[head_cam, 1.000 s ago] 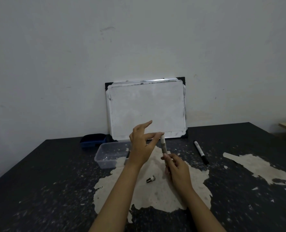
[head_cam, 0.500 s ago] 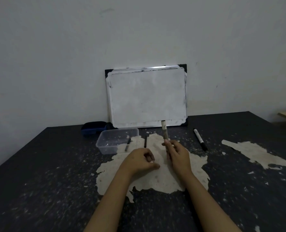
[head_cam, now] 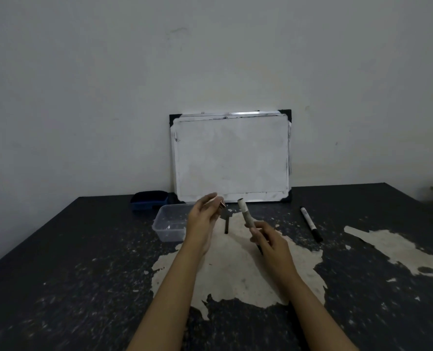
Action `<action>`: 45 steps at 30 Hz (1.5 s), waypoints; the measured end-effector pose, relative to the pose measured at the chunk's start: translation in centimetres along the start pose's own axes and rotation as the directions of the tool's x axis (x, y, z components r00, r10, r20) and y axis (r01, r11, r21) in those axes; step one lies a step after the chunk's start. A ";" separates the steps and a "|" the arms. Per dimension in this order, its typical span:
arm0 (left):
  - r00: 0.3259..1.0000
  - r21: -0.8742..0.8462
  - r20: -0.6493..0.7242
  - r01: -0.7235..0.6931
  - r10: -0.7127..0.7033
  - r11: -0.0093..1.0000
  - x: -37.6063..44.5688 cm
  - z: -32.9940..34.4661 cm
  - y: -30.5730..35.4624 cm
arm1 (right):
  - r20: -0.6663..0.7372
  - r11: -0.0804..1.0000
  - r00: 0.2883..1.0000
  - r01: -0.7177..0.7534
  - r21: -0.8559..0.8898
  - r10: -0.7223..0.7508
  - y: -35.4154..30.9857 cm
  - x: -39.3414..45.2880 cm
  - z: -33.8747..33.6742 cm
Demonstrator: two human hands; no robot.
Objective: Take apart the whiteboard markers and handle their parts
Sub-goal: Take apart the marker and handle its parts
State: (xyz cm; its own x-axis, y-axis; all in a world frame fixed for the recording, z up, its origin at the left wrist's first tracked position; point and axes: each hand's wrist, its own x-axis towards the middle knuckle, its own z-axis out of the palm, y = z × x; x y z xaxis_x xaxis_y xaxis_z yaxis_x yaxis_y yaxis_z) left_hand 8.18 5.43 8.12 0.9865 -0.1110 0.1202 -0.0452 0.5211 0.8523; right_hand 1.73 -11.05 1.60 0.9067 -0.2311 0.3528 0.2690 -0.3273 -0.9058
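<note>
Blue eraser point(head_cam: 148, 202) at far left by wall, clear tub point(head_cam: 171, 225) just right of it. Left hand point(head_cam: 202, 219) raised, fingertips pinching small nib piece point(head_cam: 222, 205); right hand point(head_cam: 267, 239) closed round tilted marker barrel point(head_cam: 246, 214). Whole marker point(head_cam: 311, 224) lying on table point(head_cam: 58, 274) further right.

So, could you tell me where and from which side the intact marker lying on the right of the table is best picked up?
Grip the intact marker around the middle of its white barrel, coming from above with the right hand, which is nearer. It lies flat on the table with open space on both long sides, so fingers can likely pinch across its width. That hand now holds the marker barrel.
</note>
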 end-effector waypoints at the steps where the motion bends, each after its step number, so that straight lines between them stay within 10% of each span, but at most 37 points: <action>1: 1.000 -0.009 0.014 -0.023 0.023 1.000 0.2 0.2 0.2 | 0.004 1.000 1.000 0.004 -0.005 -0.004 0.0 0.0 0.1; 20: 0.983 0.300 0.086 -0.180 0.161 0.937 -0.5 1.2 -0.5 | -0.003 0.997 1.000 0.014 -0.071 -0.014 0.3 0.2 0.1; 35: 0.970 0.205 0.243 -0.064 0.013 0.977 0.3 1.5 0.1 | -0.074 0.994 0.991 0.111 -0.026 -0.112 -1.6 -0.8 0.5; 45: 0.947 0.463 0.320 -0.134 -0.024 0.876 1.0 2.0 1.9 | -0.127 0.995 0.989 0.079 0.065 -0.070 -1.7 -0.9 0.4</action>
State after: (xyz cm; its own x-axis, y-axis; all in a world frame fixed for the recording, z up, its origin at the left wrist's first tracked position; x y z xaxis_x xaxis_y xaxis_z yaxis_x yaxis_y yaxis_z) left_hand 8.80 4.64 10.90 0.8851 -0.3888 0.2560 -0.2445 0.0797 0.9664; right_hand 0.57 -9.89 2.68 0.8370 -0.3217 0.4426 0.3605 -0.2842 -0.8884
